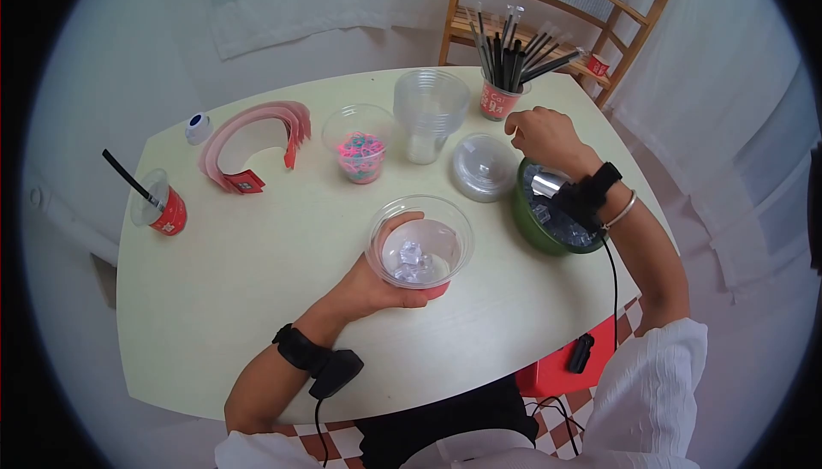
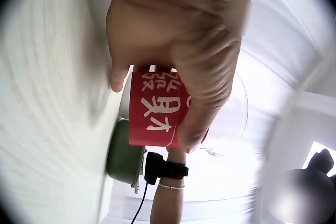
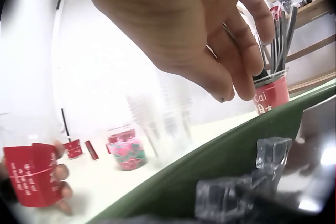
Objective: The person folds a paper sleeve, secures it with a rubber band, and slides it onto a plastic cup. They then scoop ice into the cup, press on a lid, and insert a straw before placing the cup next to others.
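Observation:
My left hand (image 1: 368, 285) grips a clear plastic cup with a red paper sleeve (image 1: 438, 290) above the near middle of the table. Several ice cubes (image 1: 413, 262) lie in the cup's bottom. White characters show on the sleeve (image 2: 152, 103) in the left wrist view. My right hand (image 1: 550, 137) hovers over the far side of a green bowl (image 1: 531, 225), its fingers loosely bent with nothing between them. Ice cubes (image 3: 273, 153) and a shiny metal scoop (image 1: 548, 183) lie in the bowl. A stack of clear dome lids (image 1: 484, 167) sits left of the bowl.
Stacked clear cups (image 1: 431, 101), a cup of colourful rubber bands (image 1: 361, 159) and a red cup of straws (image 1: 499, 102) stand farther back. Fanned red sleeves (image 1: 295, 122) and a cup with a black straw (image 1: 171, 214) are at left. A wooden shelf (image 1: 455, 19) stands behind.

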Action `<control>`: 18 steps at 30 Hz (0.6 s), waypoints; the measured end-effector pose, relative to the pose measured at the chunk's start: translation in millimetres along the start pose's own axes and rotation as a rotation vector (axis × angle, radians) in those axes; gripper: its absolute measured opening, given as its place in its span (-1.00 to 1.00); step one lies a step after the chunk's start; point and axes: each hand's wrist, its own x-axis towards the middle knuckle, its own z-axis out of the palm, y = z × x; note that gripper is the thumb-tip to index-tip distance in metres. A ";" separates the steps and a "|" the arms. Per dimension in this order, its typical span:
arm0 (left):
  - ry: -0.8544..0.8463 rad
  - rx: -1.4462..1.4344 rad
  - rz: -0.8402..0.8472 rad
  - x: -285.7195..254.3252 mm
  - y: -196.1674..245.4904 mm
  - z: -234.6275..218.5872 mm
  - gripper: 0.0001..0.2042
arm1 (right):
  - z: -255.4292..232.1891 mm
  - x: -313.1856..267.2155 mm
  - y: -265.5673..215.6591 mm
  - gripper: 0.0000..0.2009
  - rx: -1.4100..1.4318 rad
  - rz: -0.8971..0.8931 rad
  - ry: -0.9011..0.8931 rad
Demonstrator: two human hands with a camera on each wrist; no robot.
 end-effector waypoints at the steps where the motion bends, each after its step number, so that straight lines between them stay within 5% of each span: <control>1: 0.014 -0.005 0.002 0.3 1.2 0.3 0.00 | 1.6 6.3 -2.5 -0.83 -0.012 0.012 -0.020; 9: -0.051 0.172 0.091 -0.5 -2.6 -2.6 -0.02 | 22.7 32.6 -6.2 -0.82 -0.207 -0.020 -0.054; 18: -0.005 0.257 0.108 -1.6 -2.5 -3.5 -0.01 | -4.8 19.5 -15.5 -0.81 -0.034 0.059 0.073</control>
